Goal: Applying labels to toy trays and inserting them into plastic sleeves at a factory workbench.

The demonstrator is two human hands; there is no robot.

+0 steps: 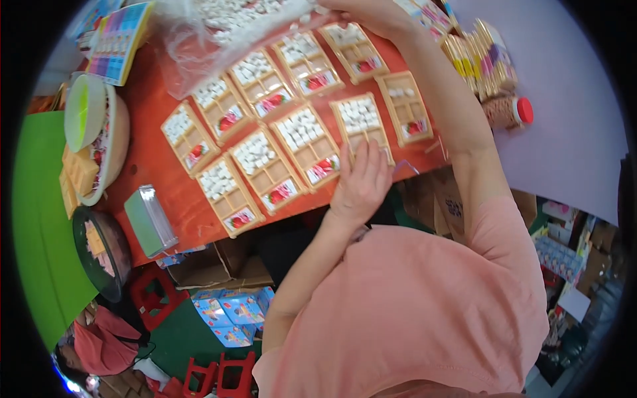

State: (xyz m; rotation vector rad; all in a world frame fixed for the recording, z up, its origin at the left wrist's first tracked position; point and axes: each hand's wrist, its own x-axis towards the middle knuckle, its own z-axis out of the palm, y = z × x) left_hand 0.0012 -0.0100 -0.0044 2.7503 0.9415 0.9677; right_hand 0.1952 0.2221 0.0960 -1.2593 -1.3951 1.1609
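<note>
Several small light-wood compartment trays lie in two rows, most holding small white cubes and a strawberry-picture card. My left hand [361,182] rests with outstretched fingers on the lower part of one tray [350,140], below its white cubes [359,114]; its card is hidden. At the top edge my right hand [371,14] reaches to a clear plastic bag [265,26] with a heap of white pieces [235,16]. Its fingers are curled and partly cut off, so what they hold is unclear. Beneath my right forearm, another tray [413,113] has only a few cubes [401,92].
The red table [149,159] also bears a green-topped box [150,222] and a pale basin [118,142] at left. Bundled sticks [481,60] and a red-lidded jar [507,113] are at right. Red stools [235,375], blue boxes [232,312] and another person [106,341] are below.
</note>
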